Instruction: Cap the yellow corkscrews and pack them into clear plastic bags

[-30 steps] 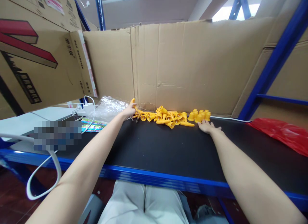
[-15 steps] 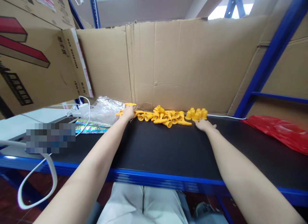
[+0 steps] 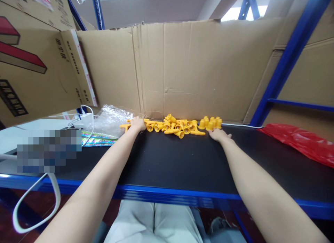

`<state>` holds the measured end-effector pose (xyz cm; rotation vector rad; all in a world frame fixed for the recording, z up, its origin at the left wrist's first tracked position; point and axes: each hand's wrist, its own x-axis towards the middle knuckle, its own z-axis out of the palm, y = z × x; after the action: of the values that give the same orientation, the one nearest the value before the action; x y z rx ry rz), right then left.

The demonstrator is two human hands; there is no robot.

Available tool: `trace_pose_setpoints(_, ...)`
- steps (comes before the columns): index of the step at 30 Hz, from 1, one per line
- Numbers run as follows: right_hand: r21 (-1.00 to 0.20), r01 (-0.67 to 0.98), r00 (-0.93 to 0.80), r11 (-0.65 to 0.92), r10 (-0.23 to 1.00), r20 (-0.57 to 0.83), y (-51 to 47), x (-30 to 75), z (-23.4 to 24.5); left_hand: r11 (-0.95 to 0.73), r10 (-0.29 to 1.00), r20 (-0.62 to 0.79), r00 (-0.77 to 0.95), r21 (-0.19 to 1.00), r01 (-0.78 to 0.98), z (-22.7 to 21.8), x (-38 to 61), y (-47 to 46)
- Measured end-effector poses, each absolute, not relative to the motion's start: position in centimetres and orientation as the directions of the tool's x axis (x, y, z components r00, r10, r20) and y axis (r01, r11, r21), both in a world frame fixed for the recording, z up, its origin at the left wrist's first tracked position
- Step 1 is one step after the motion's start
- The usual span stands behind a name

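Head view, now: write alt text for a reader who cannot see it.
A person's left hand is over slender yellow pieces, and the right hand is beside upright yellow cups on a black tabletop. Between the hands lies a jumble of yellow bell-mouthed pieces; a cardboard panel stands behind, with clear plastic at left and red plastic at right.

Part pile between plastic wrap left, cups right; cardboard behind.

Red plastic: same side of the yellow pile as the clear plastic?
No, the red plastic lies right of the yellow pile, the clear plastic left of it.
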<state>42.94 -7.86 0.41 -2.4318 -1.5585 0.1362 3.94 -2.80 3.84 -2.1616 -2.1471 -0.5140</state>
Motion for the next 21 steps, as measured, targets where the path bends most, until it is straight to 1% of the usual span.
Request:
trace_pose_setpoints(1,-0.256,0.88,0.425,-0.399,0.904,0.053,-7.9,42.9,0.4,-0.036,0.955,0.296,-0.01,0.149,0.988,4.0,4.2,-2.9)
trace_pose_setpoints(3,-0.249,0.877,0.434,-0.41,0.9,0.044,-7.9,42.8,0.5,-0.124,0.942,0.328,0.07,0.149,0.981,4.3,4.7,-2.9)
trace_pose_setpoints(5,-0.243,0.873,0.444,-0.424,0.895,0.035,-7.9,42.7,0.6,-0.216,0.948,0.278,0.156,0.199,0.956,4.5,5.2,-2.9)
trace_pose_setpoints(7,-0.243,0.871,0.447,-0.427,0.894,0.031,-7.9,42.7,0.6,-0.263,0.956,0.197,0.219,0.238,0.935,4.6,5.9,-2.9)
trace_pose_setpoints(8,-0.245,0.871,0.445,-0.425,0.895,0.03,-7.8,42.7,0.6,-0.27,0.957,0.165,0.237,0.228,0.935,4.7,6.3,-3.0)
trace_pose_setpoints(11,-0.248,0.871,0.444,-0.425,0.895,0.025,-7.5,42.9,0.5,-0.271,0.961,0.1,0.259,0.146,0.951,4.7,7.4,-3.5)
trace_pose_setpoints(14,-0.24,0.872,0.442,-0.426,0.897,0.017,-7.3,43.0,0.4,-0.272,0.962,0.07,0.265,0.136,0.953,4.4,8.1,-4.0)
trace_pose_setpoints(16,-0.234,0.876,0.437,-0.421,0.899,0.018,-7.3,43.0,0.5,-0.285,0.957,0.091,0.275,0.126,0.95,4.2,8.3,-4.3)
trace_pose_setpoints(18,-0.231,0.879,0.432,-0.417,0.902,0.016,-7.3,43.0,0.6,-0.293,0.95,0.14,0.278,0.104,0.95,4.1,8.0,-4.4)
trace_pose_setpoints(20,-0.23,0.886,0.418,-0.402,0.908,0.025,-7.3,43.1,0.7,-0.267,0.947,0.218,0.234,0.134,0.954,4.2,7.6,-4.4)
trace_pose_setpoints(21,-0.233,0.897,0.396,-0.375,0.917,0.049,-7.2,43.2,0.6,-0.241,0.945,0.268,0.189,0.177,0.954,4.4,7.4,-4.4)
